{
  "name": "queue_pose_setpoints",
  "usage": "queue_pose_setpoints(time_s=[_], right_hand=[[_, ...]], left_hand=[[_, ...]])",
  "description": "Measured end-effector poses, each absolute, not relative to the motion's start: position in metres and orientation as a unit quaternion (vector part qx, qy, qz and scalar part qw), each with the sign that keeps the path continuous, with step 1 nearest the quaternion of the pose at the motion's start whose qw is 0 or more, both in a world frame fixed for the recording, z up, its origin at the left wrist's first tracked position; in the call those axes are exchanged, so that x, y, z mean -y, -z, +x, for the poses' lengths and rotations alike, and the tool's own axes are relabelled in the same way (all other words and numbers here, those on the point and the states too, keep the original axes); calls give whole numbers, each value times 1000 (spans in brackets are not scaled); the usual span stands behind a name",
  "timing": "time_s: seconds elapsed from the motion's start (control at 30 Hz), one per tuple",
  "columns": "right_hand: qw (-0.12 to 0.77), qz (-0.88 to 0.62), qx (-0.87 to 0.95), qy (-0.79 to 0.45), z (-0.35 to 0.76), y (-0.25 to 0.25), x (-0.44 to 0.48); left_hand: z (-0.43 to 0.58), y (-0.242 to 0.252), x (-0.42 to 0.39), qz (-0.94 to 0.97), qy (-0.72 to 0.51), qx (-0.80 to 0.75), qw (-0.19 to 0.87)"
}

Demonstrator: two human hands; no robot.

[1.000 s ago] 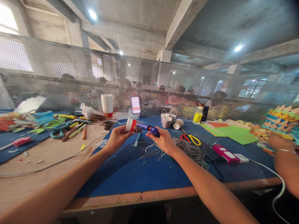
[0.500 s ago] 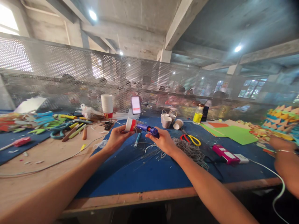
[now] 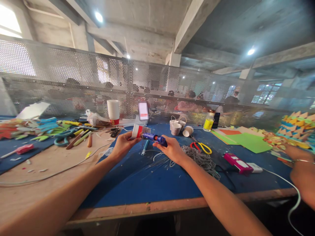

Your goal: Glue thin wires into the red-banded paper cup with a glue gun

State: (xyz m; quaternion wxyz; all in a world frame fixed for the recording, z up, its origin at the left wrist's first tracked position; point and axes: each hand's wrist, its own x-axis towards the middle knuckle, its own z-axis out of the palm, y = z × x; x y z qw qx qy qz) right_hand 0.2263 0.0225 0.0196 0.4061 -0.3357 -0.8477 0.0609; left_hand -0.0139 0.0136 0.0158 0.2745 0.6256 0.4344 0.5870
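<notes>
My left hand (image 3: 126,144) is closed round a white and red paper cup (image 3: 136,131) tilted on its side. Grey cord is wound about the cup's right end. In my right hand (image 3: 169,149) is a blue glue gun (image 3: 152,136), its front end pointing left and close to the corded part of the cup; whether they touch I cannot tell. Behind the hands stand several cord-covered cups (image 3: 175,128), with another one (image 3: 187,131) lying on its side. A heap of grey cord (image 3: 200,160) lies beside my right wrist.
A stack of paper cups (image 3: 113,111) stands at the back left near scissors (image 3: 64,137). Red-yellow scissors (image 3: 204,147), a magenta box (image 3: 237,163) and green paper (image 3: 253,141) lie to the right. Another person's arm (image 3: 304,167) reaches in at far right. A perforated screen (image 3: 157,78) closes off the back.
Both hands hold almost still with the cup and the glue gun close together; the glue gun has shifted very slightly. The other person's arm at far right has moved a little.
</notes>
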Motion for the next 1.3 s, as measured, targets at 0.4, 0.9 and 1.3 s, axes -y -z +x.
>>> queue_pose_setpoints(time_s=[0.4, 0.9, 1.3], right_hand=[[431, -344, 833, -47, 226, -18, -26], [467, -456, 757, -18, 233, -20, -36], [196, -640, 729, 143, 250, 13, -64]], left_hand=[[-14, -13, -15, 640, -575, -426, 281], [-15, -13, -14, 641, -552, -425, 323], [-14, -10, -14, 642, -544, -404, 358]])
